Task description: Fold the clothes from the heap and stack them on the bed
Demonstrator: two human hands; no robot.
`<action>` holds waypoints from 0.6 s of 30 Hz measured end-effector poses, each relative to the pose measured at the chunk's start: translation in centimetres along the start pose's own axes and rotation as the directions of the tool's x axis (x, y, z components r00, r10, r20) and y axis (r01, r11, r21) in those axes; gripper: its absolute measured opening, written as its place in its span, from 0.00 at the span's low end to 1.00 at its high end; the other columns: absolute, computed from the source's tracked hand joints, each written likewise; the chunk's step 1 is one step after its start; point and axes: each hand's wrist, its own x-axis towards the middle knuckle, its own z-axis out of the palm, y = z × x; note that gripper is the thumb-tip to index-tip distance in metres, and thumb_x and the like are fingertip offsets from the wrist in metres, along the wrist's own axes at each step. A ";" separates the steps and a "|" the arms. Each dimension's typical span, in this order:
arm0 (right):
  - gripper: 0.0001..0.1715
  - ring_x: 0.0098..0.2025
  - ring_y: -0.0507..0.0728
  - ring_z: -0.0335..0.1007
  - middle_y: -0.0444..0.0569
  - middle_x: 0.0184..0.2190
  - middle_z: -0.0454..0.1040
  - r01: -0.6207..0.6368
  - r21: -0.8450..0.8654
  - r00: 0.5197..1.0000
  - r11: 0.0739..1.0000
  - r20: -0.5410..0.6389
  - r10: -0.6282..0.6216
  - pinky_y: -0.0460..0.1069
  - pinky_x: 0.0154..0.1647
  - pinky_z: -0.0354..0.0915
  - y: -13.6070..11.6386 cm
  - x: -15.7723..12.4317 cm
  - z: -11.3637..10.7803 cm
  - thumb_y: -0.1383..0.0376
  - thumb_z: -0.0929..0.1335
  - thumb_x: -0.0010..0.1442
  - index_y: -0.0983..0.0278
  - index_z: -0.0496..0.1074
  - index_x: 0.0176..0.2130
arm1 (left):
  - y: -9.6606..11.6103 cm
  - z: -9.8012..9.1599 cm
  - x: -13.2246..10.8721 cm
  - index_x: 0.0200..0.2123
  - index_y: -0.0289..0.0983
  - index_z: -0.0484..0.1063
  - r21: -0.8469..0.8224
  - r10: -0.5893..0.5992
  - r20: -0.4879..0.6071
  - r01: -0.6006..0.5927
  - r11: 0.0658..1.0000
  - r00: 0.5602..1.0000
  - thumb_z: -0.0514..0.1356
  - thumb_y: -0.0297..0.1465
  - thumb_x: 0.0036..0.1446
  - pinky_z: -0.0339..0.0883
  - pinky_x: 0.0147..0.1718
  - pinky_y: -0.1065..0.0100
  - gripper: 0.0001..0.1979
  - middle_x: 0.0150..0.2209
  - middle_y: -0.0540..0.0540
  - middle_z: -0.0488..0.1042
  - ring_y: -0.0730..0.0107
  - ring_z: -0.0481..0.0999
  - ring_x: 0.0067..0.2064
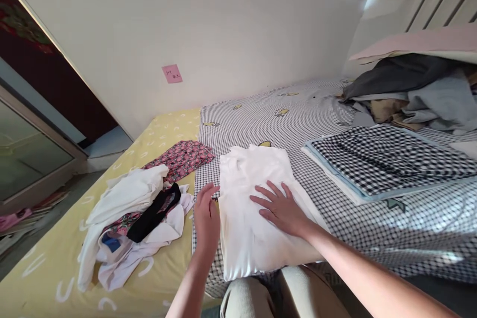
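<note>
The right hand (281, 208), fingers spread, is pressing a folded white garment (242, 233); the left hand (206, 213), fingers half-bent, is hovering beside it. One stack (387, 159) is lying folded, messy clothes (136, 194) unfolded.

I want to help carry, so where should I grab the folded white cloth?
Probably both long sides, coming from left and right and sliding under. The white cloth lies flat in a folded rectangle, so tugging one corner might unfold it. The left hand is by its left edge; the right hand rests on top.
</note>
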 end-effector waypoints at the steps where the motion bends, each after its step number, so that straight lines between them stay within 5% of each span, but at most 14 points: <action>1: 0.28 0.78 0.70 0.39 0.37 0.75 0.55 0.000 0.000 1.000 1.000 0.003 0.000 0.79 0.72 0.38 0.0 0.1 0.0 0.45 0.56 0.74 0.36 0.59 0.69 | 0.0 -0.7 -0.3 0.45 0.42 0.79 0.025 0.046 0.027 -0.047 0.999 0.999 0.48 0.23 0.65 0.70 0.61 0.52 0.20 0.55 0.42 0.79 0.61 0.76 0.59; 5: 0.28 0.78 0.69 0.39 0.38 0.75 0.56 -0.019 0.012 0.999 1.000 0.034 0.019 0.78 0.72 0.39 -0.2 0.4 -0.3 0.45 0.57 0.74 0.38 0.60 0.70 | 0.0 -1.4 -2.0 0.52 0.46 0.78 0.170 0.232 0.293 -0.289 0.942 0.928 0.46 0.21 0.67 0.66 0.63 0.48 0.24 0.62 0.45 0.76 0.61 0.74 0.63; 12: 0.29 0.78 0.67 0.39 0.39 0.75 0.55 -0.046 0.022 0.998 0.999 0.049 0.045 0.76 0.73 0.36 -0.6 0.8 -0.9 0.47 0.59 0.74 0.41 0.61 0.70 | -1.5 2.9 -1.8 0.69 0.56 0.60 0.194 0.417 0.636 -0.657 0.728 0.649 0.52 0.36 0.72 0.48 0.73 0.46 0.25 0.70 0.54 0.67 0.61 0.61 0.73; 18: 0.27 0.78 0.66 0.40 0.38 0.75 0.56 -0.053 0.078 0.998 0.996 0.029 0.051 0.74 0.74 0.36 -0.5 1.4 -1.4 0.50 0.60 0.74 0.40 0.62 0.69 | -3.5 4.4 -0.8 0.71 0.58 0.52 0.194 0.358 0.696 -0.644 0.740 0.622 0.47 0.42 0.73 0.53 0.71 0.47 0.25 0.71 0.55 0.63 0.60 0.59 0.74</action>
